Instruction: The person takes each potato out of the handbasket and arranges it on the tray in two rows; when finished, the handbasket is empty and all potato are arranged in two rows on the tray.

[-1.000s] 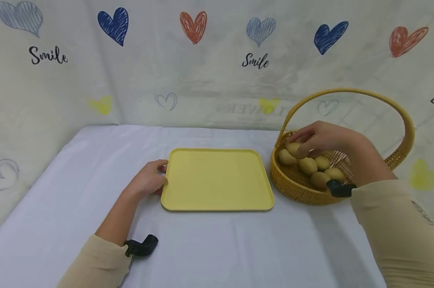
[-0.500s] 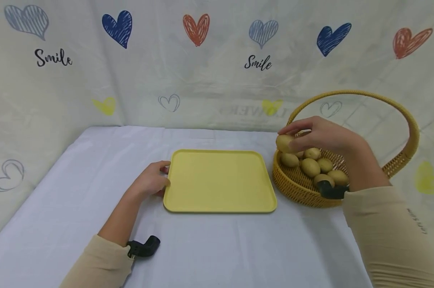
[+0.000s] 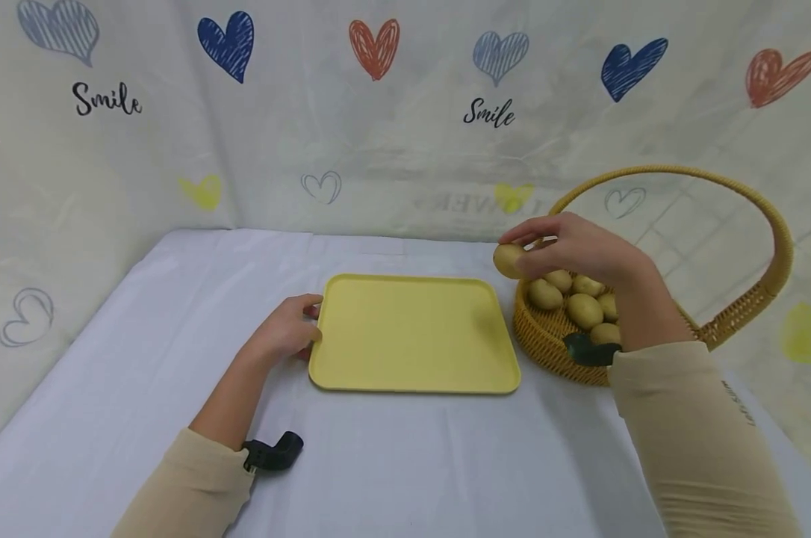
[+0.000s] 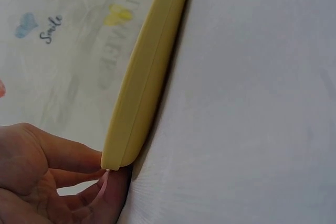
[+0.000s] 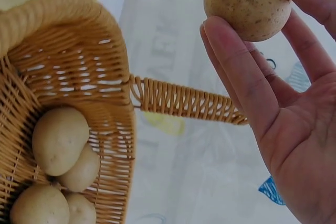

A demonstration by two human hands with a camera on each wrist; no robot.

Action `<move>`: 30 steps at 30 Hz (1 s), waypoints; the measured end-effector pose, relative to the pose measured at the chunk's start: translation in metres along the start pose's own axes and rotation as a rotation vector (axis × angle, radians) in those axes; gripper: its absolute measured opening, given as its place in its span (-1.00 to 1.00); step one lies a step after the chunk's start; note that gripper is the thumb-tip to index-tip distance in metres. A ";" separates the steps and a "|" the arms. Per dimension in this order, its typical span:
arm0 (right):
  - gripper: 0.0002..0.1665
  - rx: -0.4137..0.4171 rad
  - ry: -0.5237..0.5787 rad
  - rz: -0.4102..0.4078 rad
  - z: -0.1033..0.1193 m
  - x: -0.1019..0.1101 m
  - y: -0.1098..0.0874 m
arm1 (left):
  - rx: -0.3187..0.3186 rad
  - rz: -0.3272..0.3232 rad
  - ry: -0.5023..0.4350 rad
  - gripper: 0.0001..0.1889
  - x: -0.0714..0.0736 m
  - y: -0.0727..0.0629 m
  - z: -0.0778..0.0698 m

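Note:
In the head view my right hand (image 3: 567, 246) pinches a potato (image 3: 508, 261) between thumb and fingertips. It holds it above the left rim of a wicker basket (image 3: 553, 359), near the tray's far right corner. The right wrist view shows the brown-speckled potato (image 5: 247, 4) raised over the basket's edge. Several more potatoes (image 5: 60, 140) lie inside the basket. A yellow rectangular tray (image 3: 412, 336) lies flat on the table, with nothing on it. My left hand (image 3: 284, 329) grips its left edge. Up close, thumb and fingers (image 4: 68, 153) meet at the tray's end.
A tall arched handle (image 3: 775, 254) rises over the basket. White cloth covers the table (image 3: 405, 463), and a curtain (image 3: 405, 149) printed with hearts hangs behind it. Both wrists carry a small black camera (image 3: 274, 452).
My right hand has lifted a potato out of the basket and moved left with it, past the rim towards the tray. The left hand keeps its place at the tray's edge.

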State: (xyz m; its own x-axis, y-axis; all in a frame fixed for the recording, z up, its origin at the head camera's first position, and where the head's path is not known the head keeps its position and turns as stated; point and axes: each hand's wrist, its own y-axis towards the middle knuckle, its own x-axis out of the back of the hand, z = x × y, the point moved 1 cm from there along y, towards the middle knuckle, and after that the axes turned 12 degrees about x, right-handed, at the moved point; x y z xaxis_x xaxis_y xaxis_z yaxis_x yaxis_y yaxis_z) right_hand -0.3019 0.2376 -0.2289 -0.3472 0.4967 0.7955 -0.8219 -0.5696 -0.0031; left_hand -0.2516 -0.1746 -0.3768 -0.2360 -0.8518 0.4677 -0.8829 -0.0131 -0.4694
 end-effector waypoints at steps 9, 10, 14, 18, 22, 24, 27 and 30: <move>-0.44 -0.038 0.077 -0.010 0.008 -0.011 0.016 | 0.020 0.006 0.011 -0.18 0.001 0.001 -0.001; -0.43 -0.038 0.076 -0.015 0.009 -0.013 0.019 | 0.023 0.005 0.011 -0.18 0.001 0.001 -0.002; -0.44 -0.018 0.099 -0.036 0.014 -0.023 0.029 | 0.031 -0.002 0.007 -0.17 0.001 0.000 -0.001; -0.45 -0.008 0.152 -0.052 0.019 -0.031 0.040 | 0.034 -0.001 -0.001 -0.16 0.002 0.000 0.000; -0.45 -0.005 0.188 -0.052 0.022 -0.039 0.049 | 0.031 -0.002 0.007 -0.16 0.002 0.000 0.001; -0.44 0.001 0.205 -0.046 0.021 -0.043 0.054 | 0.019 -0.004 0.018 -0.17 0.002 0.000 0.001; -0.44 0.019 0.235 -0.039 0.021 -0.050 0.059 | 0.013 -0.001 0.014 -0.16 0.001 0.000 0.001; -0.44 0.033 0.276 -0.040 0.021 -0.057 0.065 | 0.016 0.004 -0.001 -0.14 0.000 0.001 0.001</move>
State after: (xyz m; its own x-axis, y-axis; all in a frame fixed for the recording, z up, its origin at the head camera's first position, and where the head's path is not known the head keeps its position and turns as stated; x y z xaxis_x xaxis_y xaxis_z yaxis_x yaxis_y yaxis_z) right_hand -0.3258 0.1580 -0.2618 -0.4283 0.6764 0.5992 -0.8239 -0.5646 0.0485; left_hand -0.2519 -0.1748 -0.3778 -0.2391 -0.8526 0.4646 -0.8752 -0.0180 -0.4835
